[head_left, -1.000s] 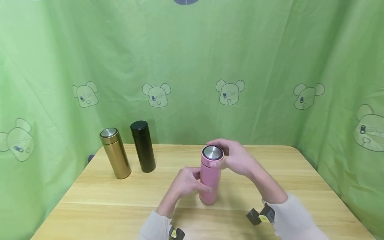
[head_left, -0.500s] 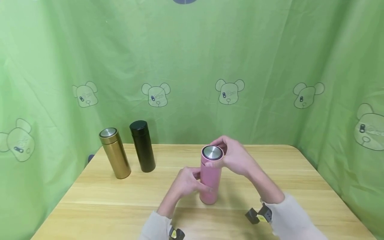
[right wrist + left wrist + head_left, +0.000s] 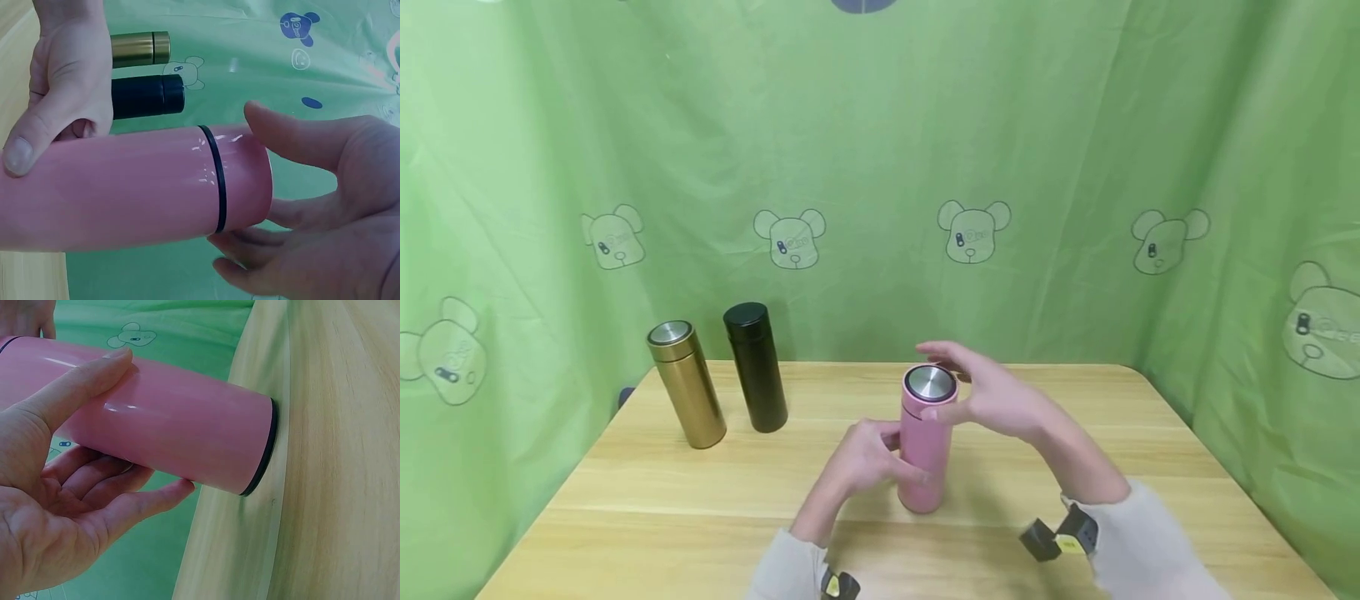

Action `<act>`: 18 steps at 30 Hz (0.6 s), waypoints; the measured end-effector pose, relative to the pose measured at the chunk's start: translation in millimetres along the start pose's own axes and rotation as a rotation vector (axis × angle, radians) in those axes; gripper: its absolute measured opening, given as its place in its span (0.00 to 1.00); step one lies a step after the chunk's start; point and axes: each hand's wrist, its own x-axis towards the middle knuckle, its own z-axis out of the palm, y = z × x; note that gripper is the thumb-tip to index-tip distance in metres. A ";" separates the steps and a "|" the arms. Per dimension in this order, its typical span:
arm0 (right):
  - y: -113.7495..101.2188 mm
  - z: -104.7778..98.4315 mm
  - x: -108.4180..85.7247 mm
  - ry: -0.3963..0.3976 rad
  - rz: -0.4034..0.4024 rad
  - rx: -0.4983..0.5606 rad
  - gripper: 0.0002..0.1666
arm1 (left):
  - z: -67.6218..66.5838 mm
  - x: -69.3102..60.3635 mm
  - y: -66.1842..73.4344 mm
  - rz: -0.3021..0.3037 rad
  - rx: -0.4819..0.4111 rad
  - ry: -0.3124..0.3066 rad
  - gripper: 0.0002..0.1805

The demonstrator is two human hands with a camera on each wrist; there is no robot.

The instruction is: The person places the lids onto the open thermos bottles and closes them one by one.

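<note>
A pink thermos flask (image 3: pixel 925 454) with a silver-topped lid (image 3: pixel 931 383) stands upright on the table. My left hand (image 3: pixel 865 454) grips its body from the left, thumb across the front; in the left wrist view the thumb (image 3: pixel 81 387) lies on the pink wall. At the lid is my right hand (image 3: pixel 996 396), its thumb on the near side and its fingers curved round the far side. The right wrist view shows that thumb (image 3: pixel 275 128) at the lid's edge and the fingers beneath. The lid sits on the body, with a dark ring (image 3: pixel 215 181) at the seam.
To the left on the wooden table (image 3: pixel 647 517) stand a gold thermos flask (image 3: pixel 691 396) and a black thermos flask (image 3: pixel 758 371), both upright. A green curtain (image 3: pixel 880 125) with bear-head drawings hangs behind and at both sides.
My right hand has shifted slightly round the lid, its thumb moving left and then back right, its fingers now reaching further left behind it. The left hand and the flasks stay in place.
</note>
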 end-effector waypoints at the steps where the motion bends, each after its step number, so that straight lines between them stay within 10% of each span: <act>1: -0.1 -1.0 -0.3 -0.010 -0.009 0.005 0.49 | 0.1 -0.2 0.3 -0.005 0.000 0.001 0.29; 18: 0.0 4.7 1.8 0.065 -0.002 -0.035 0.38 | -1.3 -0.3 -1.7 0.015 0.000 0.018 0.30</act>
